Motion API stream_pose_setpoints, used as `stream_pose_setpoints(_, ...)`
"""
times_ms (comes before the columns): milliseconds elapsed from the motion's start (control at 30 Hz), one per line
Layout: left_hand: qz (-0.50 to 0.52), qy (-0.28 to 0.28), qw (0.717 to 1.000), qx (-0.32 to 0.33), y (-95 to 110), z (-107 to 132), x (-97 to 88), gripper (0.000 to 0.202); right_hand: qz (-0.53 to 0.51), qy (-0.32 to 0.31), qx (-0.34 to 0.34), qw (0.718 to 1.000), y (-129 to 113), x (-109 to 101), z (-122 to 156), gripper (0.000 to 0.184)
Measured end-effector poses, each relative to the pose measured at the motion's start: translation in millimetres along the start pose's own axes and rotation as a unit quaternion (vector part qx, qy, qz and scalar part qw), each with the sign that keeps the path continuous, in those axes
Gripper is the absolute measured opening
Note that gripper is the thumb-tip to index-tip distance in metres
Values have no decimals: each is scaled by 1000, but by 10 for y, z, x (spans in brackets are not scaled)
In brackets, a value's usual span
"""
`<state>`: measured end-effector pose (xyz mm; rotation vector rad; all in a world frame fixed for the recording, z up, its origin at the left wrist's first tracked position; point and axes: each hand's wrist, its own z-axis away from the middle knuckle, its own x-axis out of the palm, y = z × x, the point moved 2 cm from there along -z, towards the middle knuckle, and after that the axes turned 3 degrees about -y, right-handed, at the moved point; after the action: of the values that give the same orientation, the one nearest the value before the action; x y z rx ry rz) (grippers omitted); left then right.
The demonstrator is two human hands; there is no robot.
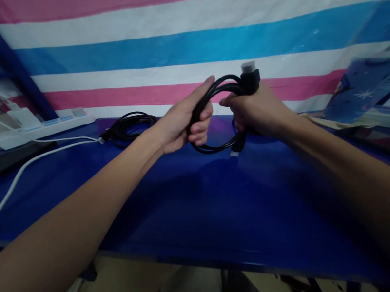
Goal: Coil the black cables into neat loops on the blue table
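Black cable [199, 108] bunched into a loose loop, held up in the air over the middle of the blue desk [204, 203], toward its back edge. Left hand [185, 127] has the left side of the loop: fingers curled in around it, thumb sticking up and away from them. Right hand [254, 109] is clamped in a fist on the other side, with one chunky plug [251, 80] poking out the top and a second plug [238, 145] hanging underneath. Top one's a bit blurry.

On the desk's back left there's another black cable, a coil [118, 131] lying flat just beyond the left forearm. A white cord [12, 186] runs across the desk's left side and gets right up to that coil; can't tell if they're actually joined. The power strip [48, 130] sits at the desk's far left corner, and some books [359, 85] are on the desk's right end. Striped sheet [183, 49] behind the desk.
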<state>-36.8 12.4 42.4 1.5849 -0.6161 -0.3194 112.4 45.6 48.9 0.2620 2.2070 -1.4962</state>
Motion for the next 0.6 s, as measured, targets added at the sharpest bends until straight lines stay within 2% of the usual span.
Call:
stream_pose_setpoints(67, -6, -27, 1000, -9, -59, -8, 69, 61, 112, 19, -14, 993, -20, -76, -2, 24)
stream_pose_setpoints(167, 0, -58, 998, -37, -127, 10, 167, 62, 193, -21, -69, 979, -37, -110, -2, 26)
stream_pose_setpoints(267, 24, -89, 993, -67, -178, 39, 257, 57, 195, -35, -123, 972, 17, -96, -36, 29)
stream_pose_setpoints(367, 59, -125, 988, -75, -235, 58, 371, 55, 186, -8, -159, 969, 124, -85, -105, 33)
stream_pose_setpoints(500, 138, -182, 970, -80, -315, 68, 531, 52, 192, 16, -140, 971, 254, -104, -165, 39)
stream_pose_setpoints(600, 157, -194, 965, -77, -349, 71, 588, 49, 192, 15, -150, 970, 294, -127, -154, 39)
